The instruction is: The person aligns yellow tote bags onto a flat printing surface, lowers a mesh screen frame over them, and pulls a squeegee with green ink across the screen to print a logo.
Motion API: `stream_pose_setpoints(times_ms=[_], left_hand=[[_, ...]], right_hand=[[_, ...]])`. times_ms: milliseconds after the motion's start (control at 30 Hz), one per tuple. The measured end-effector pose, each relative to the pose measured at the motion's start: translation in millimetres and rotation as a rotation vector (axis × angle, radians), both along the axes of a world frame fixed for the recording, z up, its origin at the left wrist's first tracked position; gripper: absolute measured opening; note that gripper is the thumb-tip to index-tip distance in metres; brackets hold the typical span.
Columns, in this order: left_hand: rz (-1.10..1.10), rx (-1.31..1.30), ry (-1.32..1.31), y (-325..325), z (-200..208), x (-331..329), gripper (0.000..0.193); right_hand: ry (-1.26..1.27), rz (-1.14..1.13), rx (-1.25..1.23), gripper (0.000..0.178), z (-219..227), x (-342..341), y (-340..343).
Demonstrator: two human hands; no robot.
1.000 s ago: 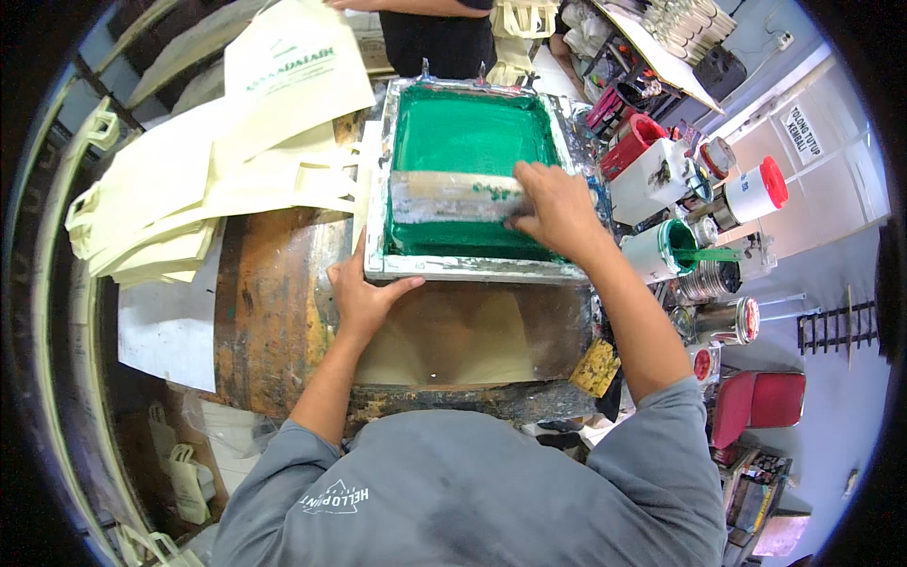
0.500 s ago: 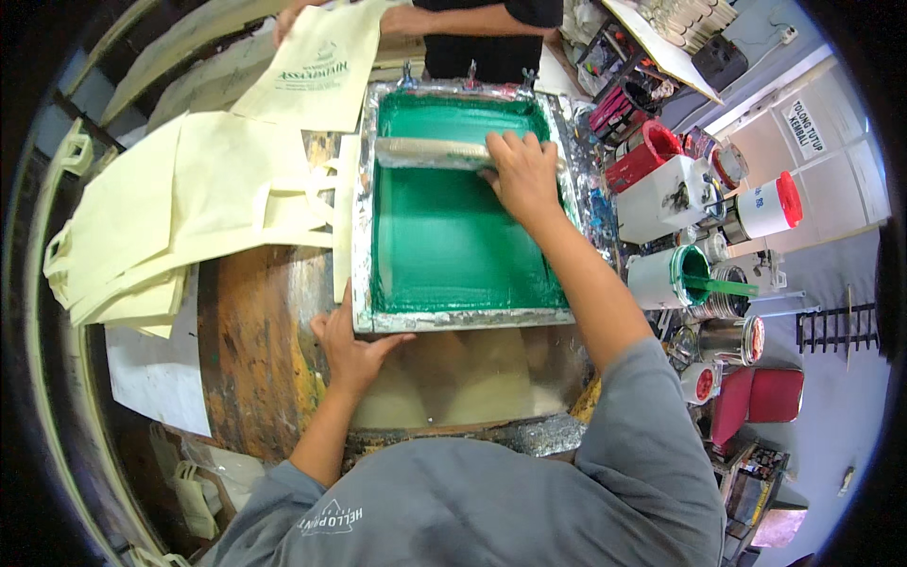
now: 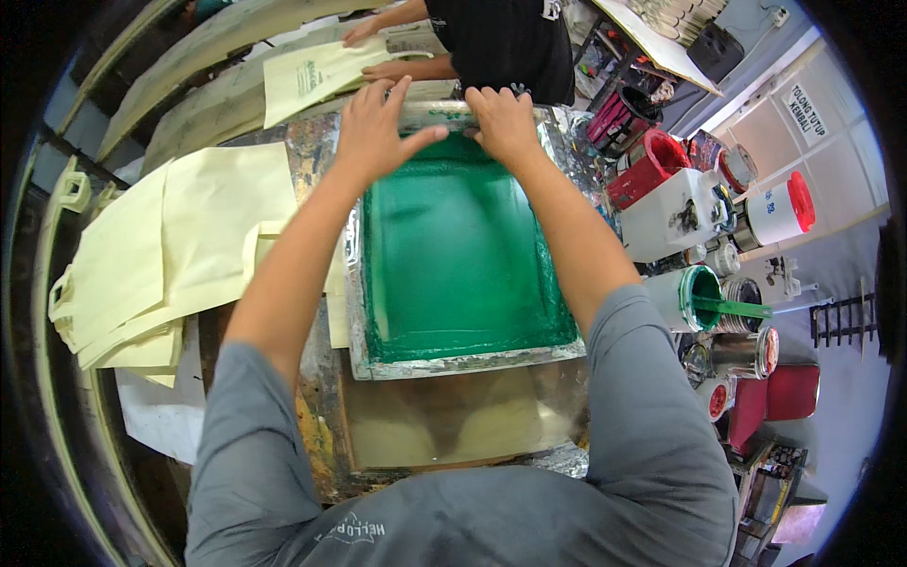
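A screen-printing frame (image 3: 472, 367) lies on the worktable, its mesh (image 3: 453, 255) coated with green ink. At the frame's far end rests a squeegee (image 3: 437, 115), a pale bar partly hidden by my hands. My right hand (image 3: 505, 125) is closed over its right end. My left hand (image 3: 373, 137) is at its left end, fingers apart and thumb stretched out towards the right; whether it touches the bar I cannot tell. Pale cream cloth bags (image 3: 213, 213) lie in a stack to the left of the frame.
Across the table another person's hands (image 3: 397, 68) handle a printed cream bag (image 3: 316, 80) by a rack of long boards (image 3: 203, 71). To the right stand ink tubs, including a green one (image 3: 675, 298) with a stirrer, a red one (image 3: 652, 168) and a white jerrycan (image 3: 666, 217).
My left hand has gone from the frame's near left corner to its far end. My right hand has pushed the squeegee away to that end. The other person has carried the printed bag to the rack.
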State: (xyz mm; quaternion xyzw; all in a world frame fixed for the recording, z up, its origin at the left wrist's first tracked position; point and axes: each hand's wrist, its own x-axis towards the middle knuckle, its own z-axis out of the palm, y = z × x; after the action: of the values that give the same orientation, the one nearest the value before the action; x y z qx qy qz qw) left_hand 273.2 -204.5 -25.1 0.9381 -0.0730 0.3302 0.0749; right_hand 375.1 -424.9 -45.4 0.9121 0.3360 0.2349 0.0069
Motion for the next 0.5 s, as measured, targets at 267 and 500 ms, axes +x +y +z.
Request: stream_pose_setpoints(times_ms=[267, 500], left_hand=[[0.066, 0.088, -0.026, -25.6, -36.2, -30.2, 0.066], [0.026, 0.069, -0.051, -65.6, -36.4, -170.4, 0.058]], right_hand=[[0.097, 0.112, -0.033, 0.055, 9.8, -63.2, -40.1], [0.196, 0.127, -0.058, 0.050, 20.8, -201.1, -78.8]])
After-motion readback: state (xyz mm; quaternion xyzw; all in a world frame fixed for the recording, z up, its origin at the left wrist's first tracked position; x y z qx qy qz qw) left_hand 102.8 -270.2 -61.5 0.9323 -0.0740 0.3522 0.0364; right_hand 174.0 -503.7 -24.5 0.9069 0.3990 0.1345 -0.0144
